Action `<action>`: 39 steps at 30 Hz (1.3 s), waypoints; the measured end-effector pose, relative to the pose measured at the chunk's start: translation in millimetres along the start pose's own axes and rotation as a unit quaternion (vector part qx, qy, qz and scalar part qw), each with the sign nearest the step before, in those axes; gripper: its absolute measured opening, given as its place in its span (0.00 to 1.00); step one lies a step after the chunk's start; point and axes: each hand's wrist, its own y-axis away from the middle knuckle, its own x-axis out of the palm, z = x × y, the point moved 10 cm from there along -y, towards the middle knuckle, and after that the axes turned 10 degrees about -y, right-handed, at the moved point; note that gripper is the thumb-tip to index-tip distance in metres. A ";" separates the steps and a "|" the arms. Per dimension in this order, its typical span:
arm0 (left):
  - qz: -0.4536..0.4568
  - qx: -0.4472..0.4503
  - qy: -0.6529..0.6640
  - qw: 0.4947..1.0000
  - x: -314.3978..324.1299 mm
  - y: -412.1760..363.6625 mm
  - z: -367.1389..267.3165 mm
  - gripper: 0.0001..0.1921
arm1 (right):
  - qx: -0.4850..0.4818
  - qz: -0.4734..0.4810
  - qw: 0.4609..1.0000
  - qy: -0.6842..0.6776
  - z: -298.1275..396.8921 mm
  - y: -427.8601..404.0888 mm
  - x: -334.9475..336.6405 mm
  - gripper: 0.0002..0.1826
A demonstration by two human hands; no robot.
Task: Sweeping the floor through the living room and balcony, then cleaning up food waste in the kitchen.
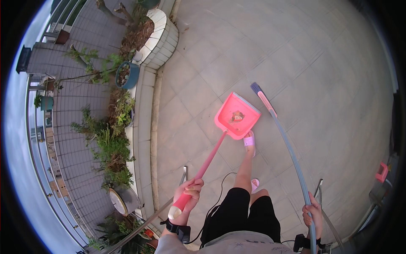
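My left hand [190,192] is closed around the upper end of the pink handle of a long-handled plastic dustpan [222,117]. The pan lies ahead of my foot, with a small heap of debris [237,116] inside it; whether it touches the floor I cannot tell. On the right, my right hand [312,212] grips the grey-blue pole of a broom [265,101]. The broom's pink head with dark blue bristles is just to the right of the pan's front lip, apart from it.
A white-tiled planter edge [146,108] with shrubs and a blue pot [127,75] runs along the left. Metal bars [139,228] pass beside me on both sides. A black cable [222,187] hangs near my leg. A pink plastic object [381,172] stands far right on the tiled floor.
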 end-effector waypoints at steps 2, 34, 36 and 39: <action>-0.006 -0.003 0.010 1.000 30.3 -32.4 -0.3 0.06 | 0.000 0.009 1.000 0.008 37.4 -29.8 23.9 0.30; 0.136 0.193 0.322 0.917 451.7 -298.7 -123.0 0.06 | -0.101 0.139 0.783 0.598 554.8 -475.0 787.1 0.29; 0.150 0.192 0.383 0.891 465.0 -306.6 -131.6 0.06 | -0.097 0.148 0.768 0.616 554.8 -504.9 841.8 0.29; 0.160 0.203 0.417 0.871 491.1 -316.4 -149.5 0.06 | -0.093 0.175 0.755 0.626 541.1 -555.8 921.3 0.30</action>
